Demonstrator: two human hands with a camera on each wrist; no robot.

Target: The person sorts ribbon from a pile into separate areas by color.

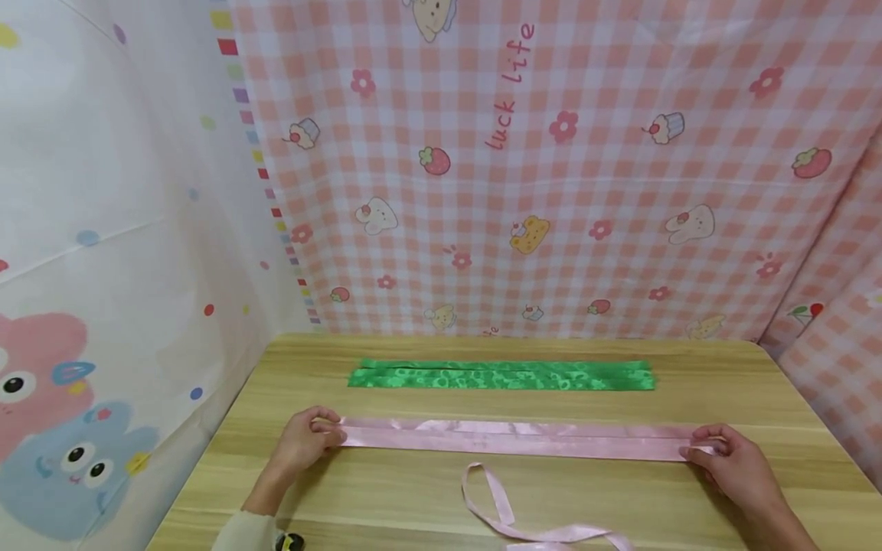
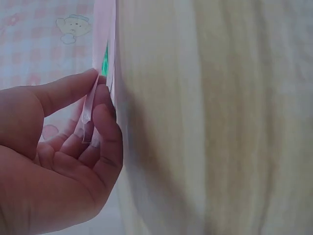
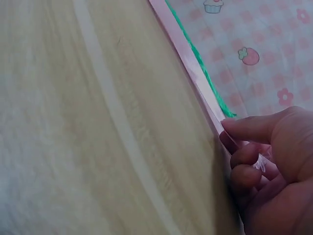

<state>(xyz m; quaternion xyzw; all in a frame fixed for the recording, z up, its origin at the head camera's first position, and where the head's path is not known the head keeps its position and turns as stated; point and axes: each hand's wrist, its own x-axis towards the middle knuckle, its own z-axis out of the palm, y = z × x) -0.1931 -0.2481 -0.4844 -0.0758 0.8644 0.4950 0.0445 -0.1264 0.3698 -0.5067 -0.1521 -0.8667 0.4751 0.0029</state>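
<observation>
A wide pink satin ribbon point(image 1: 517, 439) stretches from side to side across the wooden table, in layers laid along each other. At its left end my left hand point(image 1: 306, 442) pinches it between thumb and fingers; the left wrist view shows the ribbon's tip point(image 2: 87, 115) hanging inside the curled fingers. My right hand point(image 1: 740, 467) pinches the other end, and a frayed edge point(image 3: 261, 163) pokes out between the fingers in the right wrist view. Beyond the pink ribbon lies a flat band of shiny green ribbon point(image 1: 503, 376), parallel to it.
A narrow pink ribbon point(image 1: 506, 528) lies loosely curled on the wooden table point(image 1: 386, 497), nearer the front. Behind the table hangs a pink checked curtain point(image 1: 482, 191); a white printed curtain point(image 1: 158, 268) hangs at the left. A small black and yellow thing point(image 1: 291, 542) shows by the left sleeve.
</observation>
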